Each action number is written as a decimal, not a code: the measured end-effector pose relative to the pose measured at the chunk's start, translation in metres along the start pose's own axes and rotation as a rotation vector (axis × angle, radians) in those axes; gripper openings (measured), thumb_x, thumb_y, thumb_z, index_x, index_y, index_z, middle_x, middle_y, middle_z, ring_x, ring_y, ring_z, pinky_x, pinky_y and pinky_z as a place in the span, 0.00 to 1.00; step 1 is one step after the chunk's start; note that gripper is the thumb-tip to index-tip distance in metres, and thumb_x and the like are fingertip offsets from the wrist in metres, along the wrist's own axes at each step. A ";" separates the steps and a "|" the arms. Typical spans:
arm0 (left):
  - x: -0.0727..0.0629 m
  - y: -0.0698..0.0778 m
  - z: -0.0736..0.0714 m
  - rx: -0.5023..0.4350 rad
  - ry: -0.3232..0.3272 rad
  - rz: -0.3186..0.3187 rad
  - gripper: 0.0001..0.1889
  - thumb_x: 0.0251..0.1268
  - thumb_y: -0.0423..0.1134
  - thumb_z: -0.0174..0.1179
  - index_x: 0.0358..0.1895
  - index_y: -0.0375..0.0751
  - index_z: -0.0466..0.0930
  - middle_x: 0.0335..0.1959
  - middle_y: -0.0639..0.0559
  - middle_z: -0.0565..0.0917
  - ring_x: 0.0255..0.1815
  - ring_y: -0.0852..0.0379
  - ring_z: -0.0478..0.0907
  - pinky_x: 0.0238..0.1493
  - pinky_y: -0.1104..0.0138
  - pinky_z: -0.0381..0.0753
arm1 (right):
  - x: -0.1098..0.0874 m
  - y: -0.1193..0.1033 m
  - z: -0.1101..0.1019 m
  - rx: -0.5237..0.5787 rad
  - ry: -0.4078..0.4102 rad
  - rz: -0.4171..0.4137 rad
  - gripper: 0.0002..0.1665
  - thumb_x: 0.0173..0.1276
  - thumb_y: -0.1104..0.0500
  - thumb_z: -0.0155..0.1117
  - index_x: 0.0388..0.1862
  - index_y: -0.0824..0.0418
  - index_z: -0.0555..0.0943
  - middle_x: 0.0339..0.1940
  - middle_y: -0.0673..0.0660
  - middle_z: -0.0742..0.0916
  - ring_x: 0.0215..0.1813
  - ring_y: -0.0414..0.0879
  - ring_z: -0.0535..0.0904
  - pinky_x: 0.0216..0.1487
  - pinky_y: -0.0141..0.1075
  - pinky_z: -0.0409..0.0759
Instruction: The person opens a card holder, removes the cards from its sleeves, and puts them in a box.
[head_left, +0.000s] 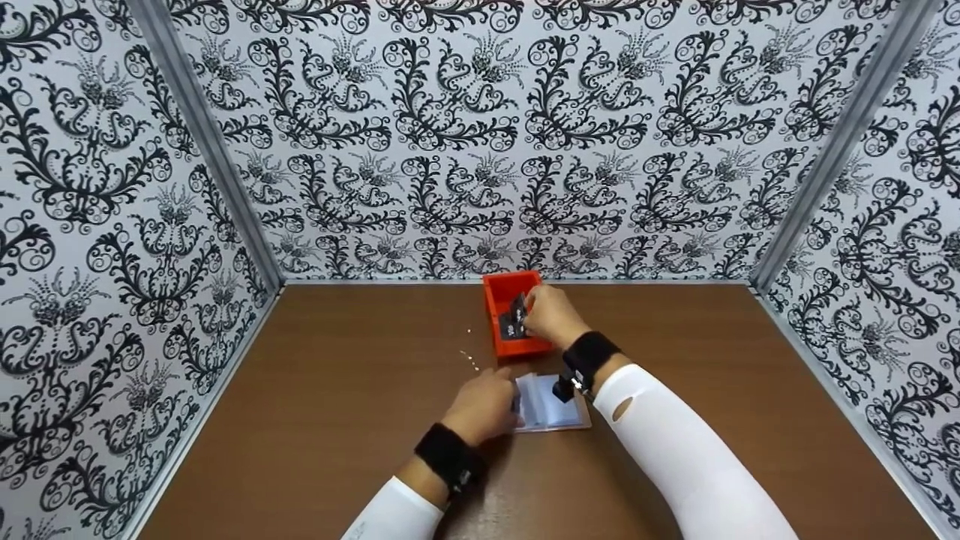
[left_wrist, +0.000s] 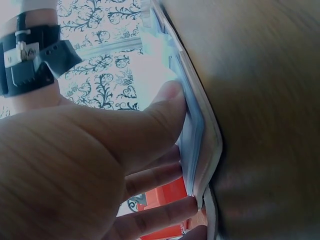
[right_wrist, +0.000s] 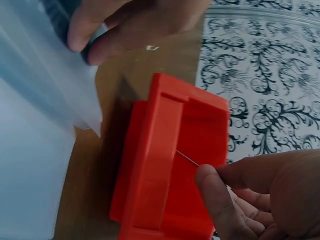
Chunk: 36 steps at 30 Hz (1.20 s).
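Note:
A card holder with clear plastic sleeves (head_left: 553, 405) lies spread on the table. My left hand (head_left: 482, 406) grips its left side, the thumb (left_wrist: 167, 100) against the sleeves and the other fingers at the cover edge (left_wrist: 212, 135). Beyond it stands a red plastic bin (head_left: 517, 347). Reaching into the bin, my right hand (head_left: 555, 315) pinches a dark card (head_left: 519, 306) between thumb and fingers. The card appears as a thin edge (right_wrist: 187, 158) in the right wrist view. Another dark card (head_left: 508, 328) with light print shows in the bin, partly covered.
Small pale specks (head_left: 469, 358) are scattered on the brown table (head_left: 360, 390) left of the bin. Patterned panels (head_left: 465, 150) with grey metal corner strips enclose the back and sides. The bin stands close to the back panel.

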<state>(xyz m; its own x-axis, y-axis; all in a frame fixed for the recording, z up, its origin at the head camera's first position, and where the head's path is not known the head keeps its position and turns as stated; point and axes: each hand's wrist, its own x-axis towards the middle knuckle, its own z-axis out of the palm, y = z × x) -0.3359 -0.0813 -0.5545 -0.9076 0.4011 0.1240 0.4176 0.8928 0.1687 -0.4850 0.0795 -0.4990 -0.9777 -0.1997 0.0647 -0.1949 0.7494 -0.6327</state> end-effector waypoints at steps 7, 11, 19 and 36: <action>-0.003 0.000 0.000 -0.006 0.054 0.030 0.13 0.56 0.50 0.87 0.31 0.47 0.94 0.56 0.52 0.91 0.55 0.40 0.89 0.48 0.50 0.91 | 0.000 -0.002 0.010 -0.152 -0.006 -0.076 0.05 0.57 0.69 0.72 0.32 0.63 0.85 0.35 0.56 0.89 0.39 0.53 0.84 0.45 0.46 0.87; -0.003 0.001 0.000 -0.010 0.052 0.033 0.13 0.57 0.49 0.86 0.31 0.47 0.93 0.56 0.53 0.91 0.53 0.41 0.88 0.47 0.51 0.91 | -0.009 -0.003 0.006 -0.120 -0.014 -0.040 0.05 0.63 0.66 0.74 0.38 0.63 0.87 0.42 0.59 0.92 0.44 0.55 0.88 0.50 0.47 0.90; -0.002 -0.001 0.002 -0.012 0.044 0.036 0.13 0.58 0.48 0.86 0.32 0.47 0.93 0.57 0.53 0.91 0.52 0.43 0.87 0.45 0.51 0.91 | -0.039 0.010 0.000 0.038 -0.025 -0.030 0.03 0.69 0.62 0.72 0.36 0.61 0.90 0.33 0.59 0.93 0.30 0.46 0.87 0.32 0.34 0.85; -0.001 -0.001 0.001 0.009 0.017 0.013 0.13 0.60 0.51 0.86 0.35 0.48 0.95 0.48 0.50 0.87 0.53 0.42 0.88 0.50 0.49 0.92 | -0.089 0.049 -0.005 0.217 -0.176 0.058 0.08 0.74 0.61 0.72 0.37 0.65 0.92 0.29 0.57 0.92 0.26 0.43 0.86 0.30 0.34 0.88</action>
<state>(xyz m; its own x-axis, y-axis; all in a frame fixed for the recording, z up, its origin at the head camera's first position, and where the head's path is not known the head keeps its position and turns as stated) -0.3353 -0.0819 -0.5561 -0.9012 0.4090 0.1431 0.4288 0.8895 0.1579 -0.4077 0.1376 -0.5320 -0.9544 -0.2811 -0.1000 -0.0988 0.6140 -0.7831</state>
